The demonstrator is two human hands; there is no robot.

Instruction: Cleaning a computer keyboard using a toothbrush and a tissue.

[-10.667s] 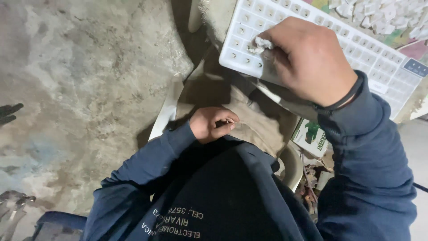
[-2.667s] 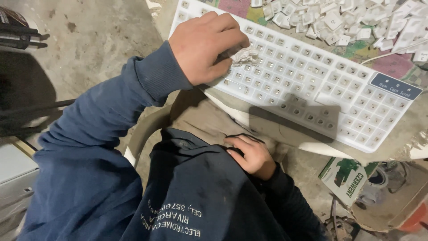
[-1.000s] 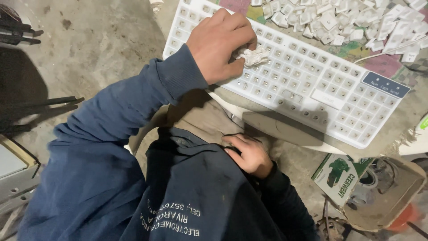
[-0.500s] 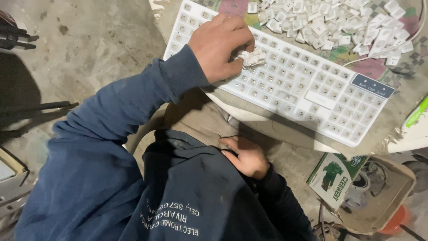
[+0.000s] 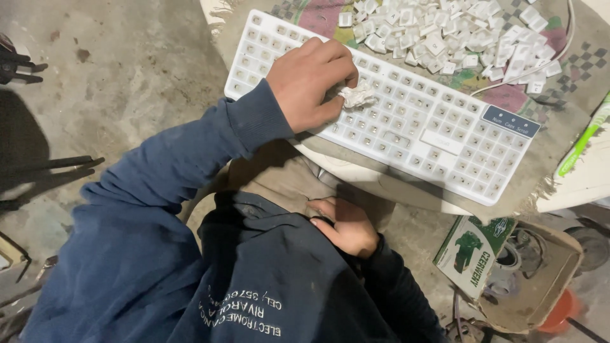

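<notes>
One white keyboard (image 5: 406, 121) lies on a cloth, its near edge past the table edge. The left hand (image 5: 311, 82) pinches one small rag (image 5: 357, 96) on it. The right hand (image 5: 346, 225) rests curled on the lap, holding nothing I can see. Many loose keys (image 5: 445, 32) lie far; bare floor (image 5: 127, 82) is on the left.

— What's carrying all this?

— A frayed patterned cloth (image 5: 559, 121) spread over a low surface in front of me. My white keyboard frame (image 5: 406, 121) lies flat on it, with its keys off.

— And beyond it?

— A loose heap of white keycaps (image 5: 445, 32) sits directly on the cloth, just behind the keyboard. Below everything is stained concrete floor (image 5: 140, 82).
</notes>
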